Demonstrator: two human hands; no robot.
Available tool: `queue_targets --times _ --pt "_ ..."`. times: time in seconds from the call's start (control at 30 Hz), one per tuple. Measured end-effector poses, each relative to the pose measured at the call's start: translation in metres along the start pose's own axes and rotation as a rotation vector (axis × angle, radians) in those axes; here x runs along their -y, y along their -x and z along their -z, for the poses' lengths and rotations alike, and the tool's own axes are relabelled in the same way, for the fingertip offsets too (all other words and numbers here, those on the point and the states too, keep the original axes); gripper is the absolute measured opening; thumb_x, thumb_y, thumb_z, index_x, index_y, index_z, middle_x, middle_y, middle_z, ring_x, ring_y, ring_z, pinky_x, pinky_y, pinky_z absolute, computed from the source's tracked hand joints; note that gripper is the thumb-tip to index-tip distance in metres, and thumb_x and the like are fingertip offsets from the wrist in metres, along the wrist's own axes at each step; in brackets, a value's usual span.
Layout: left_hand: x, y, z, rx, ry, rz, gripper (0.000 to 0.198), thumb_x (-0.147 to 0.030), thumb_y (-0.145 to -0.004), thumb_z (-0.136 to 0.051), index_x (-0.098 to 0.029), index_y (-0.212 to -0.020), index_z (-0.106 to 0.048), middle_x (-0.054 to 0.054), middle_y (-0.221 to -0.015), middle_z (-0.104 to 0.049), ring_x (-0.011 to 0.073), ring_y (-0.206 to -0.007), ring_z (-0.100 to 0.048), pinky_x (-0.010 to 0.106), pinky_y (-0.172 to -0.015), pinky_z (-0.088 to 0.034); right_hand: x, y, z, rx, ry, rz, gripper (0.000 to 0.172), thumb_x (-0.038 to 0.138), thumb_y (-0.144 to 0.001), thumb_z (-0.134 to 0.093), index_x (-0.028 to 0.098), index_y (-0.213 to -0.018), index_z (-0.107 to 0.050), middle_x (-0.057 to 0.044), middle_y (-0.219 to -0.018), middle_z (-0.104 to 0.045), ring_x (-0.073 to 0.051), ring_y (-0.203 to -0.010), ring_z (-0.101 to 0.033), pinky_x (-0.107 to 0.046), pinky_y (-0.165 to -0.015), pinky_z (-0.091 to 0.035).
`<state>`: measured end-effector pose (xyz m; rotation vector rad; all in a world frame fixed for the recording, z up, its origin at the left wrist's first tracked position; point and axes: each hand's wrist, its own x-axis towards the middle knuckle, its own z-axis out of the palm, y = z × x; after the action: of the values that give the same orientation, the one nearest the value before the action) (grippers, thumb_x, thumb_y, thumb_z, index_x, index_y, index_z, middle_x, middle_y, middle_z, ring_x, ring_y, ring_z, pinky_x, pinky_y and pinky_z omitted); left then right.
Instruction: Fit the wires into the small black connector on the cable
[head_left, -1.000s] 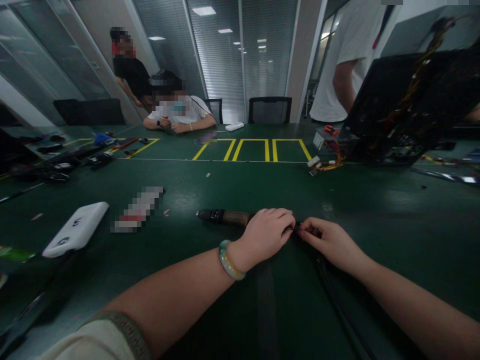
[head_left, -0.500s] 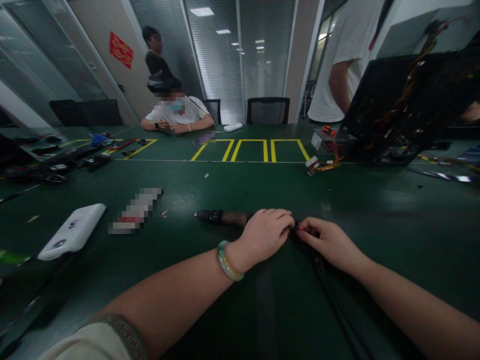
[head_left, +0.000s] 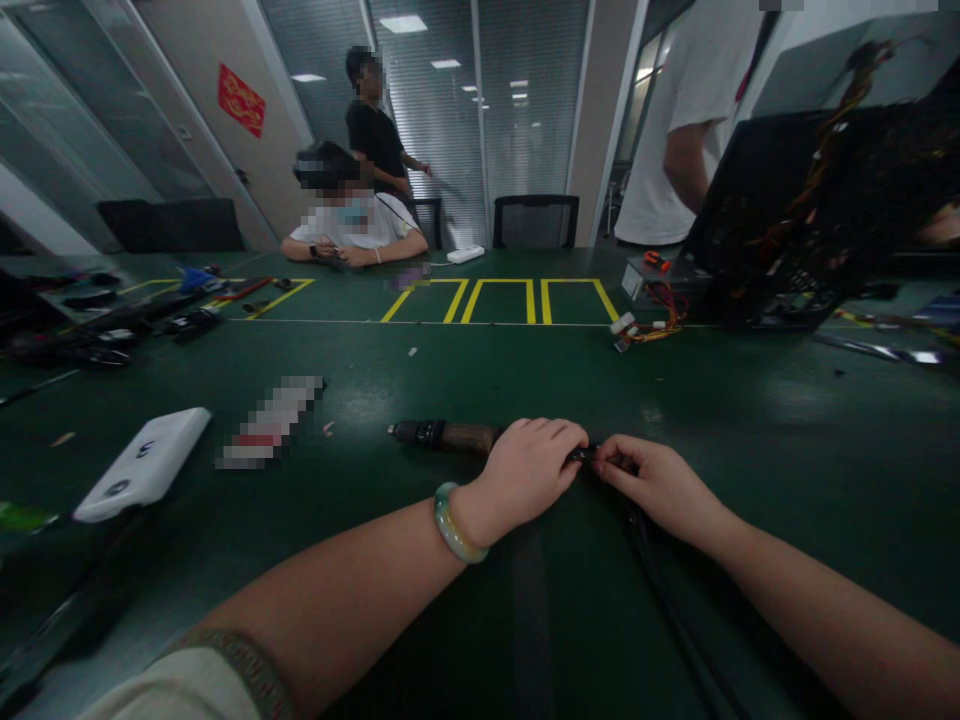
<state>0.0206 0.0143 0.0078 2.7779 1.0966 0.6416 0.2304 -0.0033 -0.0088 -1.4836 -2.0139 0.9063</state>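
Note:
A dark cylindrical tool point(head_left: 466, 438) with a brownish middle and a narrow metal tip lies on the green table, its tip to the left. My left hand point(head_left: 531, 470), with a green and yellow bangle at the wrist, is wrapped over the tool's right part. Just to the right, the fingertips of my right hand point(head_left: 652, 485) pinch a small dark piece at the tool's right end. A black cable point(head_left: 660, 585) runs from below my right hand toward the bottom edge. My fingers hide the exact contact.
A white device point(head_left: 146, 465) and a blurred-out flat object point(head_left: 274, 420) lie left on the table point(head_left: 360, 620). Dark tools and cables fill the far left. An open computer case point(head_left: 772, 220) and a power supply point(head_left: 660, 280) stand far right. People are beyond the table.
The standing person in black at the back has moved right. Between my hands a little more of the dark end piece shows. My hands have barely moved.

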Motion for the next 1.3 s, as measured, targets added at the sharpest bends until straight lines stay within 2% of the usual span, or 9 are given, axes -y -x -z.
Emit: queue_targets --times 0.33,0.83,1.07,1.3 --pt "0.0 0.0 -0.001 0.003 -0.026 -0.001 0.009 -0.027 -0.091 -0.059 -0.021 -0.098 -0.057 0.002 -0.099 -0.064 0.0207 -0.094 -0.058 0.035 -0.081 -0.043 0.0 -0.001 -0.003 -0.024 0.02 0.019 0.016 0.036 -0.089 -0.055 0.024 -0.09 -0.066 0.002 -0.08 -0.069 -0.016 -0.072 -0.063 -0.026 -0.062 -0.043" --pt "-0.005 0.01 0.006 0.022 -0.123 -0.012 0.008 -0.026 -0.093 -0.058 -0.02 -0.099 -0.06 0.002 -0.101 -0.064 0.0189 -0.097 -0.057 0.033 -0.085 -0.042 0.018 0.0 -0.005 -0.064 0.093 0.009 0.019 0.035 -0.086 -0.056 0.022 -0.089 -0.07 -0.001 -0.084 -0.072 -0.018 -0.073 -0.064 -0.028 -0.063 -0.043" --pt "-0.003 0.01 0.008 0.03 -0.112 0.018 0.009 -0.026 -0.09 -0.064 -0.021 -0.096 -0.06 0.0 -0.099 -0.065 0.0191 -0.096 -0.057 0.033 -0.083 -0.042 0.021 -0.008 -0.005 -0.02 0.161 -0.017 0.019 0.035 -0.084 -0.058 0.021 -0.087 -0.071 0.0 -0.077 -0.071 -0.017 -0.068 -0.063 -0.026 -0.06 -0.042" --pt "-0.005 0.012 0.01 0.019 -0.077 0.064 0.009 -0.026 -0.09 -0.064 -0.02 -0.097 -0.061 0.001 -0.098 -0.066 0.0197 -0.097 -0.057 0.034 -0.084 -0.043 0.022 -0.015 -0.004 0.031 0.102 -0.037 0.017 0.031 -0.082 -0.06 0.02 -0.085 -0.072 -0.001 -0.078 -0.073 -0.017 -0.069 -0.064 -0.026 -0.062 -0.044"
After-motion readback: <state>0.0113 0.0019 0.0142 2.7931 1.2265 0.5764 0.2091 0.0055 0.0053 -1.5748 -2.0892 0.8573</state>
